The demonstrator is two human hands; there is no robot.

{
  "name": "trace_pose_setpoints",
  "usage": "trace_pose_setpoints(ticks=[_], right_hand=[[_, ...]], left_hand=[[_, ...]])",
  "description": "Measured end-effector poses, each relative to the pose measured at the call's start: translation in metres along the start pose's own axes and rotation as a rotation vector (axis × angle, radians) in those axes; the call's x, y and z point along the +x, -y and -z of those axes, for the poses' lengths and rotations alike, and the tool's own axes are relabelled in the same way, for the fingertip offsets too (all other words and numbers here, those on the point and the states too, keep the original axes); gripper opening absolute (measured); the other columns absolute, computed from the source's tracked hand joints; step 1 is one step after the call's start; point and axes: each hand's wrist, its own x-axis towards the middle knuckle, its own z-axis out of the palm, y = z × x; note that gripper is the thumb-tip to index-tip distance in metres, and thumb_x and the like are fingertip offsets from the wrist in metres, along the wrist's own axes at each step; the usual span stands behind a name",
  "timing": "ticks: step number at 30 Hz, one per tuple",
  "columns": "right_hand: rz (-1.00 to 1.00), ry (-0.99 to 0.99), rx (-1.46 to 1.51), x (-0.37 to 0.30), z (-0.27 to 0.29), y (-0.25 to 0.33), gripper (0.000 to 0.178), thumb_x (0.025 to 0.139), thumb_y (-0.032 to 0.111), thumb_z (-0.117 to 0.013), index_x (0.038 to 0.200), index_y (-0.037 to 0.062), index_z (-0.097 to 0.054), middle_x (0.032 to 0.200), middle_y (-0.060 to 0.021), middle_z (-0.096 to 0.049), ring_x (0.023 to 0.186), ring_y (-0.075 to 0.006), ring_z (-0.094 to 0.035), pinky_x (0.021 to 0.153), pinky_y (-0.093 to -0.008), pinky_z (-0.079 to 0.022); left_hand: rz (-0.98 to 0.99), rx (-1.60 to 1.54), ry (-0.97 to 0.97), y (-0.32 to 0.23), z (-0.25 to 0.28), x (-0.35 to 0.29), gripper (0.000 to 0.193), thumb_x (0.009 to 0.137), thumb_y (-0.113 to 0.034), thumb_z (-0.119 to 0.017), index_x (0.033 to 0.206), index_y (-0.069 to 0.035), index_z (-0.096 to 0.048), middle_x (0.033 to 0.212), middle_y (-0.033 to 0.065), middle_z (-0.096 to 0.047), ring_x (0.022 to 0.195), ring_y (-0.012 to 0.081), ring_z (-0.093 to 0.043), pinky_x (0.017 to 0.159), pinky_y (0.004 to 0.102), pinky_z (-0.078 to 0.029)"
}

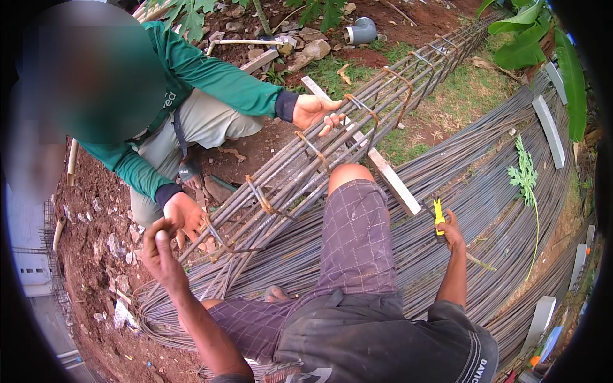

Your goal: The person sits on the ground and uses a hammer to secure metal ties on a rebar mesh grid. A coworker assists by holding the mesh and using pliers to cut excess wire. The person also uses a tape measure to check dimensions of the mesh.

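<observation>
A long rusty rebar cage (332,137) runs from lower left to upper right across the ground. My left hand (159,252) grips a stirrup at the cage's near end. My right hand (450,231) rests low on a bed of steel bars (491,191) and holds a yellow-handled tool (438,214). Across the cage crouches a person in a green long-sleeved shirt; one of that person's hands (185,217) is at the near end beside mine, the other (316,112) on a stirrup farther along. My knee in checked shorts (354,223) rises between my hands.
A wooden batten (383,169) lies under the cage. Pale strips (549,131) lie across the bar bed at right. Red soil with stones lies at left, grass beyond the cage, a grey pipe elbow (361,30) at top, and green leaves (536,32) at upper right.
</observation>
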Motion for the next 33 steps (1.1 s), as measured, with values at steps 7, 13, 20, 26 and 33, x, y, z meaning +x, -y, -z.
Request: trace_pose_setpoints(ticks=[7, 13, 20, 26, 33], right_hand=[[-0.083, -0.309, -0.308, 0.036, -0.008, -0.106, 0.092, 0.068, 0.014, -0.072, 0.147, 0.0030, -0.027, 0.107, -0.0169, -0.061, 0.092, -0.0264, -0.062, 0.079, -0.0359, -0.051], [-0.145, -0.413, -0.736, -0.015, -0.061, -0.078, 0.096, 0.070, 0.030, -0.075, 0.149, 0.0097, -0.025, 0.139, -0.0235, -0.039, 0.129, -0.0403, -0.041, 0.105, -0.0460, -0.040], [0.058, -0.418, -0.832, -0.042, -0.085, -0.075, 0.094, 0.073, 0.022, -0.079, 0.149, 0.0086, -0.025, 0.138, -0.0258, -0.039, 0.126, -0.0432, -0.041, 0.106, -0.0493, -0.037], [0.570, -0.549, -0.641, -0.006, -0.096, -0.019, 0.074, 0.083, 0.019, -0.071, 0.144, -0.0018, -0.034, 0.134, -0.0270, -0.044, 0.125, -0.0425, -0.042, 0.106, -0.0499, -0.034], [0.823, -0.285, -0.262, -0.001, -0.166, 0.194, 0.046, 0.099, 0.015, -0.056, 0.141, 0.0027, -0.043, 0.126, -0.0157, -0.056, 0.111, -0.0234, -0.055, 0.096, -0.0346, -0.044]], left_hand=[[-0.174, 0.360, 0.502, -0.004, -0.144, 0.034, 0.032, 0.089, -0.014, -0.062, 0.119, 0.000, -0.061, 0.119, 0.0161, -0.062, 0.115, 0.0267, -0.057, 0.099, 0.0366, -0.042], [-0.034, 0.179, 0.439, -0.001, -0.137, 0.008, 0.030, 0.093, -0.013, -0.059, 0.118, 0.002, -0.061, 0.119, 0.0153, -0.063, 0.112, 0.0247, -0.059, 0.098, 0.0359, -0.044], [0.085, 0.275, 0.608, -0.028, -0.116, -0.059, 0.024, 0.092, -0.015, -0.063, 0.108, 0.002, -0.066, 0.102, 0.0147, -0.069, 0.097, 0.0252, -0.066, 0.088, 0.0351, -0.050], [0.209, 0.386, 0.882, -0.006, -0.102, -0.098, 0.032, 0.092, -0.024, -0.061, 0.116, -0.003, -0.063, 0.112, 0.0137, -0.066, 0.104, 0.0317, -0.064, 0.092, 0.0400, -0.049], [0.263, 0.535, 1.038, -0.032, -0.075, -0.104, 0.042, 0.091, -0.028, -0.061, 0.126, -0.005, -0.054, 0.124, 0.0124, -0.058, 0.107, 0.0317, -0.060, 0.093, 0.0437, -0.047]])
